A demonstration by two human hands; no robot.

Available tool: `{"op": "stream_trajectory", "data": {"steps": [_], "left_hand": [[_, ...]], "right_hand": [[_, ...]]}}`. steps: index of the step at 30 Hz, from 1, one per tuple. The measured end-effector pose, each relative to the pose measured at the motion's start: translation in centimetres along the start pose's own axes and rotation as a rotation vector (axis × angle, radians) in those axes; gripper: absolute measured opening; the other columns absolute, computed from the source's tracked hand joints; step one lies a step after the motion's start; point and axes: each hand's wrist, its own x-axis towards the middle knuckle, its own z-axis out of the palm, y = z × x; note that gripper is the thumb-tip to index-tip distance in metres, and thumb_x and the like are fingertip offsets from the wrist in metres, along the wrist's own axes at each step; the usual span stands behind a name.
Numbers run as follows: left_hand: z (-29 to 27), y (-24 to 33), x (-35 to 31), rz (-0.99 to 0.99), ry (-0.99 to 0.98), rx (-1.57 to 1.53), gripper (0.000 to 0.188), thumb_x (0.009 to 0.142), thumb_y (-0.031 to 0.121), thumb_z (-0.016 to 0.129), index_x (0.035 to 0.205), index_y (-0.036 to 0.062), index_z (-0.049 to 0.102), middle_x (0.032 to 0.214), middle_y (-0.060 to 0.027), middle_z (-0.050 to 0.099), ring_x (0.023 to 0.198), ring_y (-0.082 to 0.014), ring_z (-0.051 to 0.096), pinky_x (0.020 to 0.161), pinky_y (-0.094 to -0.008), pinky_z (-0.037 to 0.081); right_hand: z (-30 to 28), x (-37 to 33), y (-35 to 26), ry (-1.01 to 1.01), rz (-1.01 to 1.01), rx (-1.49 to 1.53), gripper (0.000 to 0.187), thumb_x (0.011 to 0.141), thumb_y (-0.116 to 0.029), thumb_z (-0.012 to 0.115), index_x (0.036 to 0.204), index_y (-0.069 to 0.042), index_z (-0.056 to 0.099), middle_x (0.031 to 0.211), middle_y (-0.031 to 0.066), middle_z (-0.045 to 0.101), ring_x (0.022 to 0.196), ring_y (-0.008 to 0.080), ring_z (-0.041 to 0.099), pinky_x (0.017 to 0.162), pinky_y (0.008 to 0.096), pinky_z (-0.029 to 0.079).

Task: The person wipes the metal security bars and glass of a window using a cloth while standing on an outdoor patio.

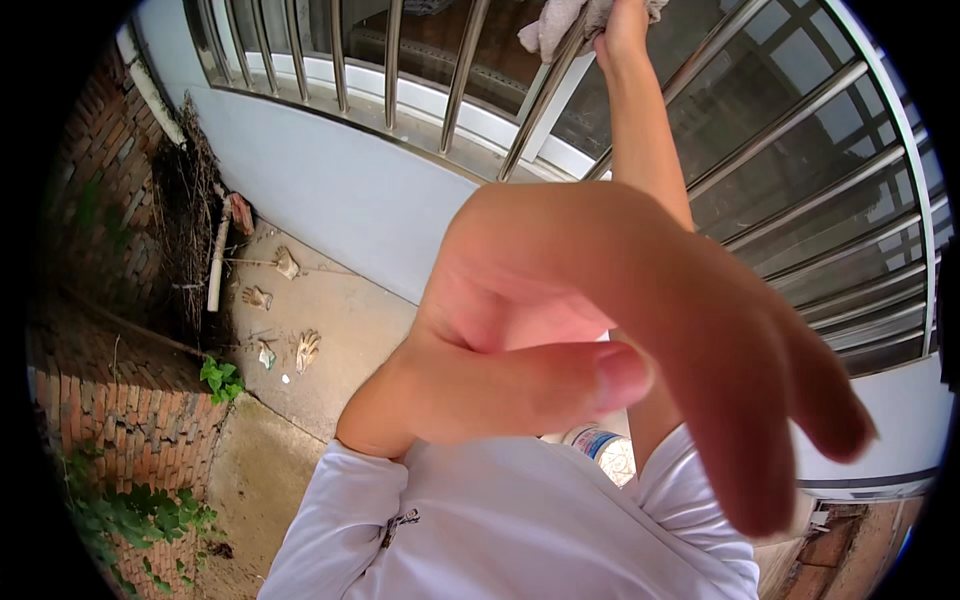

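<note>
Cloth [560, 22] pressed on window bars [455, 80] by right hand [622, 25].
Right fingers clamped on cloth, bars' long axis upright; left hand [600, 350] below the bars, fingers apart, empty.

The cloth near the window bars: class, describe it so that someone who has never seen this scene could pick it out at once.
Start at the window with slanting metal bars above the pale wall. Follow the raised right hand to the top edge of the picture; it presses a crumpled greyish-white cloth against a bar. It is the only soft, rumpled thing among the shiny bars.
</note>
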Motion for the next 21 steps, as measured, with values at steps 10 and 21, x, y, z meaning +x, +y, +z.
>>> {"op": "stream_trajectory", "data": {"steps": [10,21], "left_hand": [[-20.3,2.1,-2.9,-0.374,0.465,1.423,0.054,0.081,0.003,0.059,0.130,0.0045,0.038,0.124,-0.0195,0.050,0.115,-0.0282,0.050,0.099,-0.0414,0.038],[-28.1,-4.1,-4.9,-0.832,0.402,1.467,0.080,0.082,0.013,0.067,0.140,0.0005,0.014,0.137,-0.0225,0.036,0.126,-0.0331,0.039,0.105,-0.0441,0.032]], "right_hand": [[-0.7,-5.1,2.6,0.357,-0.072,-0.336,0.015,0.088,-0.019,0.065,0.087,-0.005,0.060,0.082,-0.0001,0.060,0.076,0.0084,0.054,0.068,0.0261,0.045],[6.7,5.1,-12.1,0.120,-0.128,-0.638,0.025,0.081,-0.027,0.065,0.091,-0.004,0.059,0.072,-0.0017,0.053,0.065,0.0070,0.046,0.057,0.0255,0.038]]}}
